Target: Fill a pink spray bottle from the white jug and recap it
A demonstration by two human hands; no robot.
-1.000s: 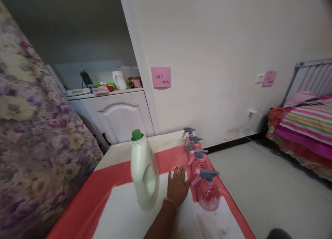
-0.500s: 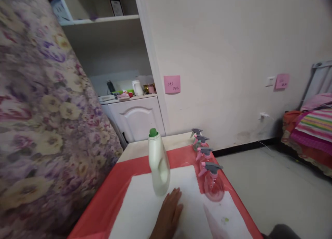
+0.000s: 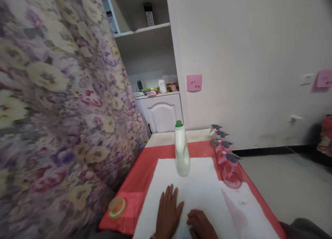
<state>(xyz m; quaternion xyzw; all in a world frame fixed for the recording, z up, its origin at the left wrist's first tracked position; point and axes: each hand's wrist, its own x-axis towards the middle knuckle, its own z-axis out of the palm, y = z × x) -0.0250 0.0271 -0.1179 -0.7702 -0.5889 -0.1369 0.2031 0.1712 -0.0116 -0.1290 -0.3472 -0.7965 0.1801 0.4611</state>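
My left hand [image 3: 168, 216] lies flat, palm down and fingers spread, on a white sheet [image 3: 202, 183] that covers a red table [image 3: 145, 170]. Beside it my right hand [image 3: 201, 226] rests on the same sheet with its fingers curled under; nothing shows in it. A tall white bottle with a green cap [image 3: 182, 152] stands upright on the sheet, a little beyond my left hand. Along the table's right edge runs a row of pink spray bottles with grey triggers [image 3: 231, 171].
A round orange and green lid [image 3: 117, 207] sits on the table's near left corner. A floral curtain [image 3: 57, 104] hangs close on the left. Behind stand a white cabinet [image 3: 162, 113] with clutter on top, a shelf, and a wall with a pink note [image 3: 194, 82].
The view has pulled back and swung left. My left hand has drawn back toward me, away from the bottle, and my right hand has come into view beside it.
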